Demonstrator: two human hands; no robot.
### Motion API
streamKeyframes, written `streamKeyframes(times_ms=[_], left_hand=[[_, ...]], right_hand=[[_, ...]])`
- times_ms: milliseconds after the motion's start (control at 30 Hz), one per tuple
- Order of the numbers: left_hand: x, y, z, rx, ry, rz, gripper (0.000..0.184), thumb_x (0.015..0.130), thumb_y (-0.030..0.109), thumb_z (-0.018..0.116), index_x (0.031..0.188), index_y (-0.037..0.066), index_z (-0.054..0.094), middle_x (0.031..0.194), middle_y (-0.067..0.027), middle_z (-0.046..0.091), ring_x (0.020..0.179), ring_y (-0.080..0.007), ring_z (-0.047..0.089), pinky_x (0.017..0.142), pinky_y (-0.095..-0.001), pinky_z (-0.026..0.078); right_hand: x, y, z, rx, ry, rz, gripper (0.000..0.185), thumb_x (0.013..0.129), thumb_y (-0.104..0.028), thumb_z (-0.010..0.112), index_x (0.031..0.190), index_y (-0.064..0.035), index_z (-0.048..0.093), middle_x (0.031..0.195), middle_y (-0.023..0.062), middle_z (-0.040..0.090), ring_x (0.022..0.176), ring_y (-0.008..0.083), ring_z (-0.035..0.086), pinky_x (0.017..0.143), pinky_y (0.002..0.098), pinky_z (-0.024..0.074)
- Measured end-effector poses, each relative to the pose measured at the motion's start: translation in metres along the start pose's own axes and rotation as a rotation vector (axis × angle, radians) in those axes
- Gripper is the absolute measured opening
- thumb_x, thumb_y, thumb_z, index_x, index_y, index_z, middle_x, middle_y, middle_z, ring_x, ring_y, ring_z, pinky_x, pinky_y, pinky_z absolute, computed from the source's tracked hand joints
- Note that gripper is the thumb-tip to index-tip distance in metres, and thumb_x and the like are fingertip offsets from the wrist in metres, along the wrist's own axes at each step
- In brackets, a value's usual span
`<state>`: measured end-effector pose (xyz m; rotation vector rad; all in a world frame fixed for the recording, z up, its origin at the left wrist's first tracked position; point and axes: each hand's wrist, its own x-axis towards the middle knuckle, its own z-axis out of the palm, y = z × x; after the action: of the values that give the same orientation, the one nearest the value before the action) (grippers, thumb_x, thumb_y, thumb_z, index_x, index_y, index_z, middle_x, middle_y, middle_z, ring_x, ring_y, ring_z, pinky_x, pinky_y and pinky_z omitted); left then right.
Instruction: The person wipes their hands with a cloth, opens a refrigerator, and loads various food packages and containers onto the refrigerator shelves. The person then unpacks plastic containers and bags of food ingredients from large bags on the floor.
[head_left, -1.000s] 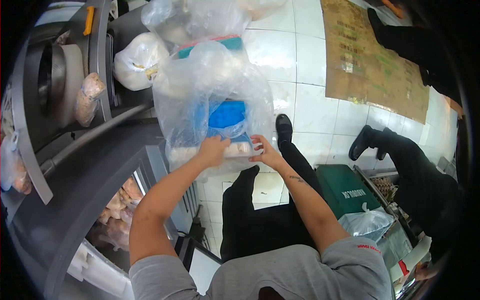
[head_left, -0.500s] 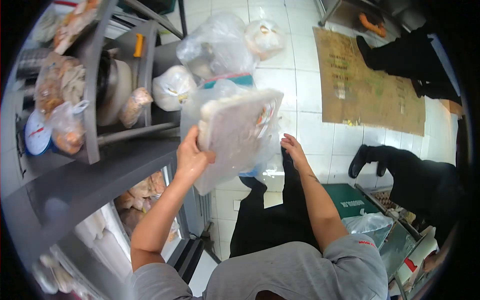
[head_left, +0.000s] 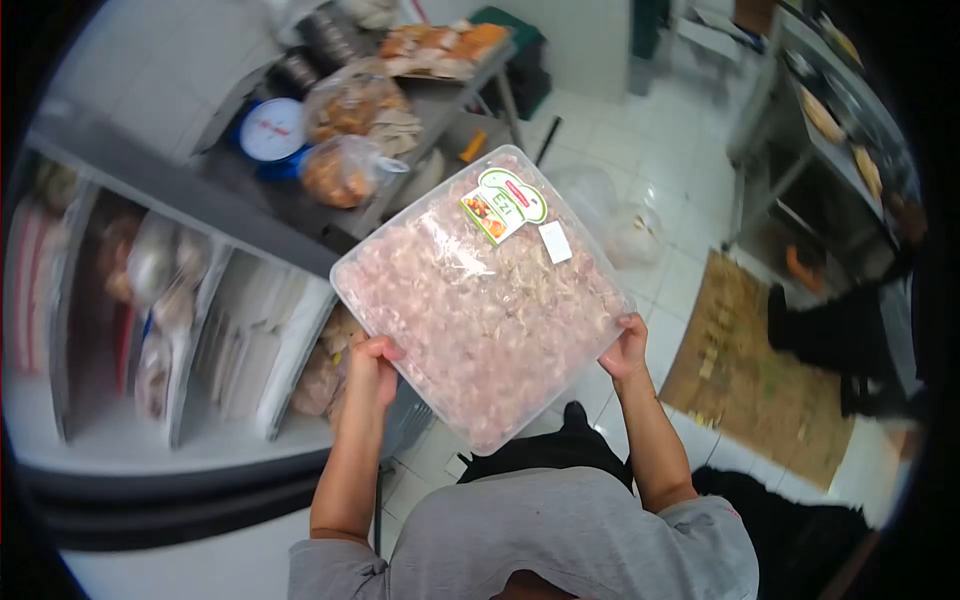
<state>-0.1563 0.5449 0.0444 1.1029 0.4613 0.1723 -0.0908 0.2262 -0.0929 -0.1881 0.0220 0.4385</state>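
A large square clear plastic tray of pale pink, chopped-looking meat [head_left: 480, 330] is held up in front of me. On its upper face are a green and white label [head_left: 503, 205] and a small white sticker [head_left: 555, 242]. My left hand [head_left: 374, 365] grips the lower left edge, thumb on top. At the right corner my right hand [head_left: 625, 345] is closed on the rim. The fingers beneath the tray are hidden. Just left of my left hand lies an open freezer [head_left: 170, 440] with packed compartments.
Beyond the freezer, a metal table [head_left: 440, 120] holds a blue scale with a white dial [head_left: 270, 130] and bags of orange-brown food [head_left: 345, 170]. Clear bags [head_left: 630, 230] lie on the tiled floor. Flattened cardboard [head_left: 745, 375] is to the right, beside a person in black trousers [head_left: 835, 335].
My right hand, apart from the tray before, now grips its corner. The tray has turned from a steep tilt to show its labelled face. My view has swung left, bringing more of the freezer in.
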Motion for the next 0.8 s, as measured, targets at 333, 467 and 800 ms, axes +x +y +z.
streamKeyframes(times_ms=[333,467,800], left_hand=[[-0.183,0.026,0.025,-0.359,0.447,0.591,0.017,0.049,-0.003,0.042,0.065,0.001,0.043,0.061,-0.0060,0.047,0.057,-0.0171,0.048,0.060,-0.0270,0.046],[-0.269,0.061,0.049,-0.337,0.508,0.834,0.036,0.052,0.003,0.042,0.085,-0.006,0.051,0.086,-0.0144,0.054,0.082,-0.0265,0.054,0.083,-0.0369,0.045],[-0.233,0.327,-0.068,0.072,0.504,0.655,0.041,0.071,0.020,0.047,0.102,-0.008,0.050,0.102,-0.0203,0.054,0.081,-0.0306,0.057,0.076,-0.0375,0.047]], right_hand=[[0.036,-0.040,0.120,-0.175,-0.455,0.684,0.067,0.065,-0.016,0.055,0.127,-0.0018,0.033,0.126,0.0155,0.041,0.115,0.0309,0.041,0.098,0.0448,0.0300],[0.031,-0.009,0.198,-0.182,-0.718,0.822,0.064,0.068,-0.016,0.055,0.126,-0.0001,0.033,0.124,0.0167,0.043,0.113,0.0324,0.043,0.093,0.0532,0.0334],[0.093,0.178,0.449,-0.265,-0.790,0.588,0.064,0.070,-0.031,0.056,0.122,-0.0002,0.034,0.122,0.0176,0.041,0.111,0.0378,0.041,0.081,0.0628,0.0371]])
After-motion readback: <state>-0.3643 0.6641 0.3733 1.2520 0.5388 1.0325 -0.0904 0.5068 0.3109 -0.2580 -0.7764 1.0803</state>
